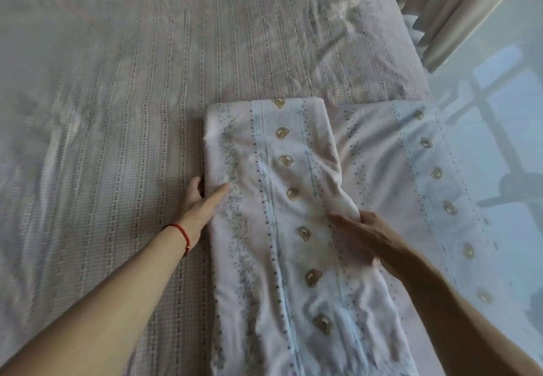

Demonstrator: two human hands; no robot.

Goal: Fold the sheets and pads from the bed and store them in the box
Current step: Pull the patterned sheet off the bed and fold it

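Note:
A pale pink sheet (288, 199) printed with brown bear faces, blue bands and small dots lies on the bed as a long folded strip, with a lower layer spread to its right. My left hand (202, 199) grips the strip's left edge, thumb on top and fingers tucked beneath. My right hand (361, 233) pinches the folded right edge of the upper layer, thumb lying on the cloth. The box is not in view.
Under the sheet a checked, striped pad (132, 96) covers the bed up to its far edge. The bed's right edge borders a glossy pale floor (499, 96). Cream curtains (458, 8) hang at the top right.

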